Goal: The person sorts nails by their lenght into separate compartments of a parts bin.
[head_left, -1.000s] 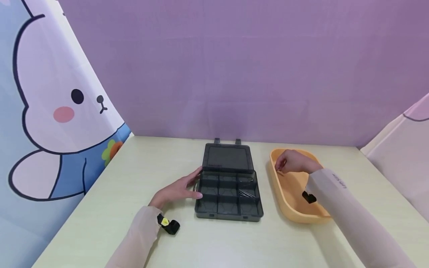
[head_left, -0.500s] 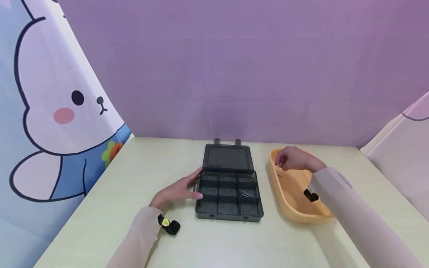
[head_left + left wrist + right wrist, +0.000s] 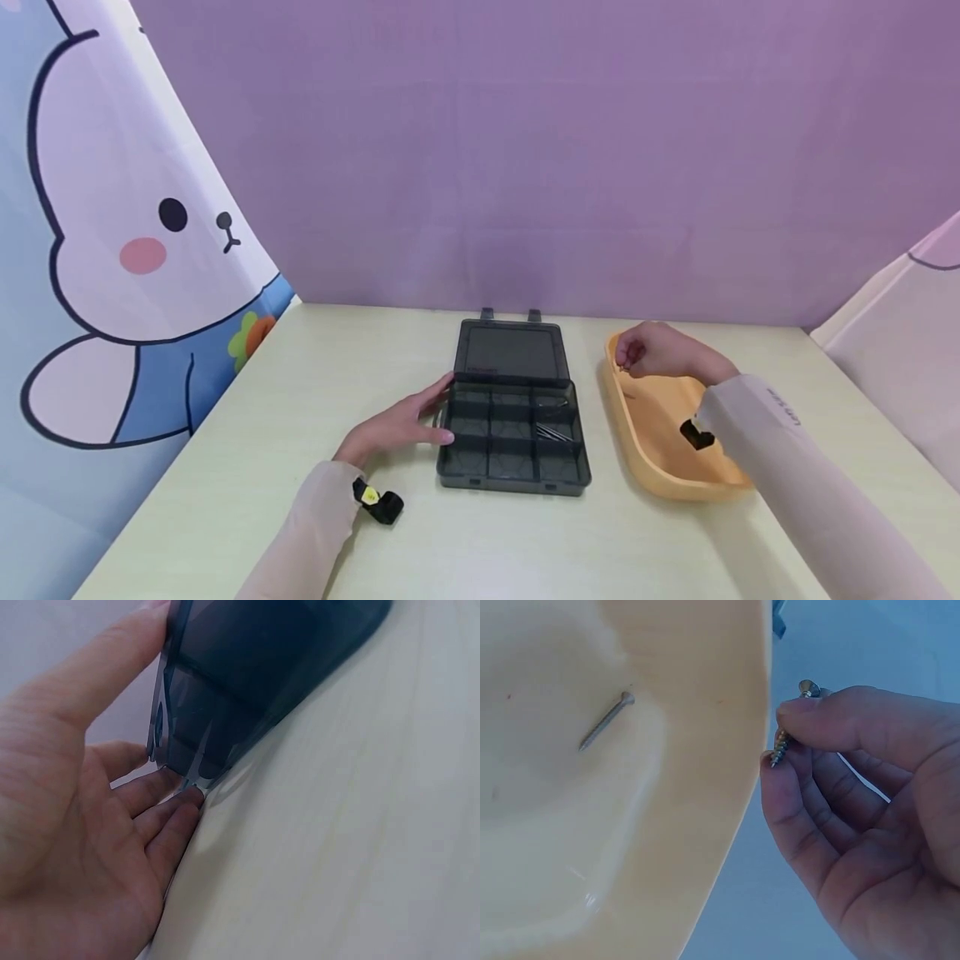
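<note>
A dark translucent compartment box (image 3: pixel 512 483) lies on the table, its lid (image 3: pixel 513 350) folded back. My left hand (image 3: pixel 393 429) rests at the box's left side, thumb over the rim and fingers against the side wall. My right hand (image 3: pixel 660 350) is over the far left part of an orange tray (image 3: pixel 627 427). Between thumb and forefinger it pinches a brassy screw (image 3: pixel 781 742), head up. A second, longer screw (image 3: pixel 606 721) lies on the tray floor.
Several thin silver pieces (image 3: pixel 553 433) lie in the box's right middle compartment. Something small and shiny sits in the compartment behind it, too small to tell. A purple cloth (image 3: pixel 480 167) hangs behind the pale table (image 3: pixel 360 350).
My right hand has risen slightly from low in the tray, with the screw between its fingers. The left hand and the box have stayed in place.
</note>
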Demonstrator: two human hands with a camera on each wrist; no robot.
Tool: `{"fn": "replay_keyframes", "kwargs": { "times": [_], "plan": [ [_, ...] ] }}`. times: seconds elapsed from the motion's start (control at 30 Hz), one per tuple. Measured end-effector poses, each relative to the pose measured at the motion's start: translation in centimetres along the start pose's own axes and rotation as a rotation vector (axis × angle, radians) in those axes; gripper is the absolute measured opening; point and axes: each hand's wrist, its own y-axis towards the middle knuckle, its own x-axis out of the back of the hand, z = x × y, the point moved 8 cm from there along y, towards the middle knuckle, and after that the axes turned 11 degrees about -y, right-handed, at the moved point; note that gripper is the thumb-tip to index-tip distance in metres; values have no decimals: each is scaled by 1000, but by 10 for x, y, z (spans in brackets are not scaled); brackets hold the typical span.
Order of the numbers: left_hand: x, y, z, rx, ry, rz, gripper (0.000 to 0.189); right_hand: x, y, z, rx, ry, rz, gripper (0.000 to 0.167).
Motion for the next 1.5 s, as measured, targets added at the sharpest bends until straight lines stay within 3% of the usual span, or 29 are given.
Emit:
{"fn": "replay_keyframes", "kwargs": {
  "times": [0.73,1.5],
  "plan": [
    [1,1,0,-11,-8,12,95,0,4,34,61,51,2,16],
    [0,2,0,-53,3,10,97,-27,32,66,126,22,56,13]
  ]
}}
